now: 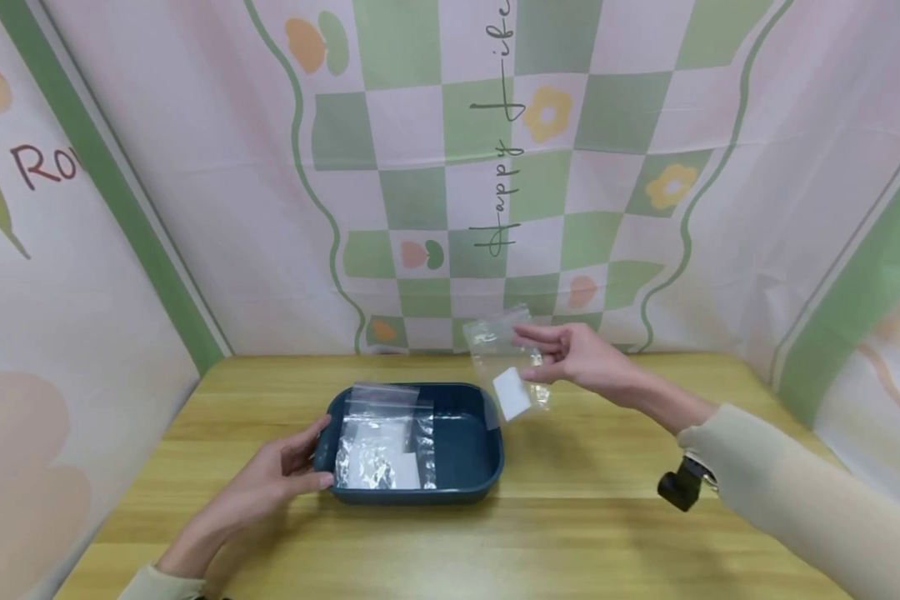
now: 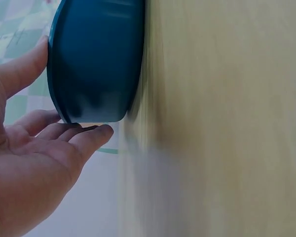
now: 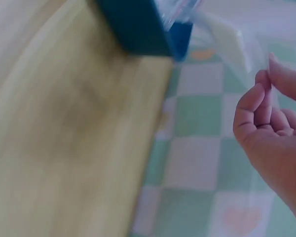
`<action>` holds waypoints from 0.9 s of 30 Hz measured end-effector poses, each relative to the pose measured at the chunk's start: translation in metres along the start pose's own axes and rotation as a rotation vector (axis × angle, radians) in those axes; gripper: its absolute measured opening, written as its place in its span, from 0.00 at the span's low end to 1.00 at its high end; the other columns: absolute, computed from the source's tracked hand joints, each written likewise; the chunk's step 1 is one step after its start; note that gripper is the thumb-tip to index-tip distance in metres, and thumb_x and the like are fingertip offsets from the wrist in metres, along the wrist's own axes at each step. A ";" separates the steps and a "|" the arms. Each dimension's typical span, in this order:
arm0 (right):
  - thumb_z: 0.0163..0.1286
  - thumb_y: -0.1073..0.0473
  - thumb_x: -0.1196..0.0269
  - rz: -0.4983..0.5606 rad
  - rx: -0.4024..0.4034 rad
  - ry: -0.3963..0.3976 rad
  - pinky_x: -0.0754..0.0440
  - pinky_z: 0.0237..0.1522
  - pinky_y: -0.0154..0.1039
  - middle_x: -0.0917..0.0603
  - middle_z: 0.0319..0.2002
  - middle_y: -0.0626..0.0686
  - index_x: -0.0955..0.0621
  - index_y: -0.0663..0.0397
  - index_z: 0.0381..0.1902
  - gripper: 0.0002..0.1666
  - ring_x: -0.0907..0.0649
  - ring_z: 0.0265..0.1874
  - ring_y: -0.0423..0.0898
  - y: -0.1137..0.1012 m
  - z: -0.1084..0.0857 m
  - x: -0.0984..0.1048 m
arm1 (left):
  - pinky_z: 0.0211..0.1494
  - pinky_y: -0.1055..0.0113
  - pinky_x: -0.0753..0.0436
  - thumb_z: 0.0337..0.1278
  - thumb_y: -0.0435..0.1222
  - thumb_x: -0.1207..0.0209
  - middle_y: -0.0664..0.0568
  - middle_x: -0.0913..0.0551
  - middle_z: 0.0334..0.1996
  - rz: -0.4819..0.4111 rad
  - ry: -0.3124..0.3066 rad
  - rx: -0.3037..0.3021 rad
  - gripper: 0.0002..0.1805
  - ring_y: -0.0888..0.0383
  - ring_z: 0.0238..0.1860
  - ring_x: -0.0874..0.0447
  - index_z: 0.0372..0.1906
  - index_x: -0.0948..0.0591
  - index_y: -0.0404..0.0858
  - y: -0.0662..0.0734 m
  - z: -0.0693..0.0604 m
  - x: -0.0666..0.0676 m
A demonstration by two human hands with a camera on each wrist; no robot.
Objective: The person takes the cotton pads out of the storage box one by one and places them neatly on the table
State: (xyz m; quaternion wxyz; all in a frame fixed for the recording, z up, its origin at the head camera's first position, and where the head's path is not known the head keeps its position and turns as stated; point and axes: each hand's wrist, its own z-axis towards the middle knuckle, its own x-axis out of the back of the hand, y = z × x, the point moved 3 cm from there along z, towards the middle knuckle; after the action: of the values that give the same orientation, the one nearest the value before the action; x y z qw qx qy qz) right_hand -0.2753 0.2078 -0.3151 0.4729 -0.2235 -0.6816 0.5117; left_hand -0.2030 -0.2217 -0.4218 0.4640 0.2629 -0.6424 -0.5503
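- Two hands in view: left hand (image 1: pixel 273 473) grips the left end of a blue tray (image 1: pixel 465 450), thumb toward the near corner; right hand (image 1: pixel 588 362) pinches a clear zip bag (image 1: pixel 489 357) between thumb and fingers.
- Held bag: white piece (image 1: pixel 512 394) inside; bag raised at the tray's far right corner, hiding part of the rim in the head view. Contact with rim: cannot tell.
- Clear bags (image 1: pixel 381 442) with white contents lie in the tray's left part, covering its floor there; right part bare. Count unclear, as they overlap.
- Black device (image 1: pixel 678 486) at the right wrist, just below a pale sleeve (image 1: pixel 787 479).
- Surface: wood-grain table (image 1: pixel 570 533), yellowish; tray stands on it, near the middle.
- Room: printed cloth (image 1: pixel 412 125) behind the table, green-and-white checks, flowers, sideways "Happy" lettering; pale panels with green bands at both sides.
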 end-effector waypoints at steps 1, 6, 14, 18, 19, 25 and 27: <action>0.71 0.65 0.29 0.017 -0.010 -0.005 0.32 0.74 0.51 0.35 0.78 0.60 0.39 0.63 0.81 0.48 0.35 0.76 0.60 0.007 -0.004 0.004 | 0.74 0.58 0.35 0.66 0.31 0.31 0.28 0.48 0.80 -0.002 0.000 0.001 0.48 0.31 0.77 0.42 0.81 0.47 0.25 0.000 0.000 0.000; 0.74 0.61 0.31 0.085 -0.062 -0.017 0.44 0.77 0.57 0.37 0.80 0.58 0.43 0.63 0.83 0.48 0.39 0.78 0.61 0.042 -0.020 0.017 | 0.74 0.56 0.34 0.67 0.32 0.32 0.27 0.47 0.79 -0.002 -0.003 0.001 0.48 0.30 0.76 0.41 0.82 0.47 0.26 0.001 -0.001 0.000; 0.71 0.67 0.32 0.149 -0.087 -0.007 0.24 0.66 0.35 0.42 0.80 0.65 0.41 0.73 0.79 0.46 0.40 0.77 0.66 0.094 -0.025 0.023 | 0.73 0.59 0.31 0.68 0.30 0.33 0.26 0.46 0.78 -0.015 -0.006 0.007 0.47 0.29 0.75 0.39 0.82 0.48 0.26 0.004 0.001 0.002; 0.68 0.68 0.30 0.101 -0.099 0.002 0.22 0.64 0.38 0.41 0.79 0.67 0.40 0.75 0.77 0.47 0.37 0.76 0.68 0.107 -0.022 0.020 | 0.73 0.59 0.30 0.68 0.30 0.33 0.27 0.47 0.79 -0.002 -0.007 0.009 0.47 0.29 0.75 0.40 0.82 0.47 0.25 0.001 0.000 0.002; 0.67 0.68 0.30 0.083 -0.104 0.008 0.22 0.64 0.39 0.40 0.79 0.68 0.41 0.74 0.78 0.47 0.37 0.76 0.68 0.109 -0.022 0.019 | 0.73 0.59 0.30 0.68 0.31 0.32 0.27 0.47 0.79 -0.004 -0.005 0.009 0.47 0.29 0.75 0.40 0.82 0.47 0.25 0.000 0.000 0.001; 0.66 0.69 0.29 -0.049 -0.076 0.000 0.23 0.65 0.43 0.38 0.76 0.71 0.41 0.75 0.78 0.49 0.34 0.74 0.68 0.118 -0.018 0.015 | 0.72 0.59 0.30 0.68 0.31 0.32 0.26 0.47 0.79 -0.013 -0.006 0.001 0.47 0.29 0.75 0.39 0.81 0.47 0.25 -0.001 0.000 0.001; 0.65 0.69 0.28 -0.098 -0.070 0.002 0.15 0.57 0.39 0.36 0.76 0.71 0.40 0.76 0.77 0.49 0.19 0.62 0.64 0.120 -0.016 0.014 | 0.72 0.59 0.29 0.68 0.31 0.32 0.26 0.47 0.78 -0.015 -0.008 -0.006 0.47 0.28 0.75 0.39 0.81 0.47 0.25 0.000 0.000 0.001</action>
State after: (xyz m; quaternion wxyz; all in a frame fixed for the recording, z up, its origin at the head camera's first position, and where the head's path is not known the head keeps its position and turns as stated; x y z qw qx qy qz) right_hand -0.2891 0.2717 -0.4183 0.4901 -0.2067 -0.7085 0.4637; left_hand -0.2032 -0.2226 -0.4214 0.4581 0.2641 -0.6406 -0.5568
